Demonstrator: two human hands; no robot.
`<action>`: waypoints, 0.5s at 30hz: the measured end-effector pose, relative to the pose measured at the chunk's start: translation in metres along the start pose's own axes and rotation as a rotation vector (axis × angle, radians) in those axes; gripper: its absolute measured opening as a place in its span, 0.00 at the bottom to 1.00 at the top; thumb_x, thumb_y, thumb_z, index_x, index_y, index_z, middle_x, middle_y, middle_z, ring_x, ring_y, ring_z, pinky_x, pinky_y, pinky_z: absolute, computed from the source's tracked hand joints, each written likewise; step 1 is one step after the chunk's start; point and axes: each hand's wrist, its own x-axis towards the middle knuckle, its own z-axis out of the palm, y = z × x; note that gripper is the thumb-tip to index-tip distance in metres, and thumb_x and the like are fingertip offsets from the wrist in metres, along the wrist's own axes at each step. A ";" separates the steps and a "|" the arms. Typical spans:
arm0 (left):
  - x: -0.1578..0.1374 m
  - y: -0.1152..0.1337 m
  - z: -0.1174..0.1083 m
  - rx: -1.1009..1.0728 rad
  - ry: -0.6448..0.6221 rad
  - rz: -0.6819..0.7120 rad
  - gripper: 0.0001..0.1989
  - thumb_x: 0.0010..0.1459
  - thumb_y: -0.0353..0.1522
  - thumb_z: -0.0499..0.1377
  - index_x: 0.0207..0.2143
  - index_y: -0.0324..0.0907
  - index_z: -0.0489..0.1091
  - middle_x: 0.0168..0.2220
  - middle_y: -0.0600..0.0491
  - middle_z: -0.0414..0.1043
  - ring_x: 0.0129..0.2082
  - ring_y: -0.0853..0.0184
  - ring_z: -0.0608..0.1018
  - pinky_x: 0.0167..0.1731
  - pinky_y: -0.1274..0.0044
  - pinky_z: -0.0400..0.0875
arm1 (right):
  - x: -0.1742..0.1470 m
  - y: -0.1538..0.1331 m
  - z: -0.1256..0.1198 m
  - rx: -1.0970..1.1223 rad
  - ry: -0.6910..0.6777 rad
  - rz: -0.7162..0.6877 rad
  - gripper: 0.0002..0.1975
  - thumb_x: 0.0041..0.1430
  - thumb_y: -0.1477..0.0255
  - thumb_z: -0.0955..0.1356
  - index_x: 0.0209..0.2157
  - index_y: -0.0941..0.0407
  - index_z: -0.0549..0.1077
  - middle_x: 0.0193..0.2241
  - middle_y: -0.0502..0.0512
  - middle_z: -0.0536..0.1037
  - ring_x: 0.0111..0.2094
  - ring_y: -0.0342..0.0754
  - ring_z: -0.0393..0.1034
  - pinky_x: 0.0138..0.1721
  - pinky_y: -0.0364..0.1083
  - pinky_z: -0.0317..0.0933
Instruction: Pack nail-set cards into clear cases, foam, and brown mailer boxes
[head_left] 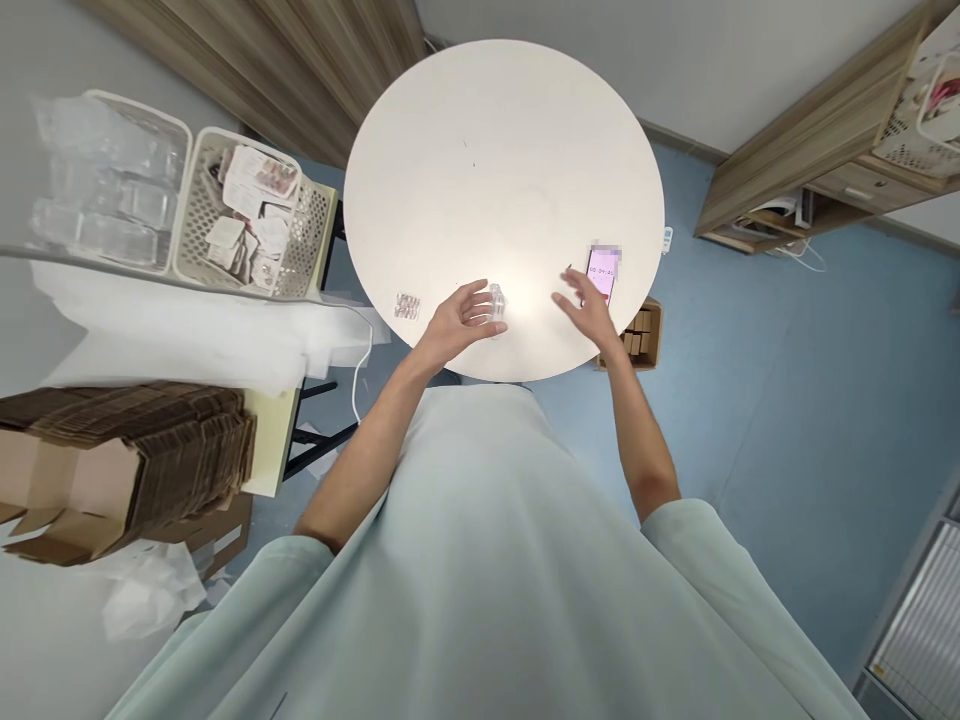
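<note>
My left hand (463, 322) is over the near part of the round white table (502, 140), fingers apart and curved beside a small clear plastic piece (496, 302). Whether the fingertips touch that piece I cannot tell. To the left of this hand lies a small sheet of shiny, silvery-pink items (406, 306), too small to name. My right hand (586, 308) hovers nearer the table's right side with its fingers spread and nothing in them. Close by it lies a phone (602, 272) with a timer on its lit pink screen, partly covered by the hand.
Left of the table, white baskets (187, 215) hold clear plastic boxes and printed packets. Below them are white sheeting (172, 325) and stacked flat cardboard boxes (187, 440). A box of small brown cartons (652, 335) sits under the table's right edge. Wooden cabinets (810, 130) stand at right.
</note>
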 end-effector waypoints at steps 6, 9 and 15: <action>-0.006 0.005 -0.022 -0.076 -0.135 0.036 0.56 0.44 0.47 0.82 0.73 0.48 0.67 0.73 0.38 0.69 0.72 0.42 0.74 0.73 0.51 0.69 | -0.046 -0.094 0.073 0.418 -0.229 0.005 0.58 0.47 0.37 0.82 0.75 0.41 0.66 0.75 0.59 0.69 0.74 0.67 0.67 0.74 0.66 0.64; -0.013 0.007 -0.040 -0.089 -0.213 0.071 0.50 0.45 0.46 0.81 0.69 0.47 0.72 0.71 0.39 0.71 0.71 0.42 0.75 0.72 0.50 0.69 | -0.055 -0.122 0.095 0.436 -0.193 0.045 0.57 0.44 0.40 0.84 0.73 0.40 0.69 0.76 0.57 0.68 0.73 0.67 0.68 0.74 0.66 0.65; -0.024 0.011 -0.089 -0.038 -0.296 0.064 0.45 0.43 0.43 0.83 0.64 0.48 0.74 0.66 0.42 0.77 0.69 0.43 0.77 0.71 0.49 0.71 | -0.058 -0.160 0.128 0.430 -0.147 0.076 0.49 0.47 0.44 0.84 0.69 0.43 0.75 0.71 0.57 0.74 0.70 0.68 0.72 0.68 0.65 0.73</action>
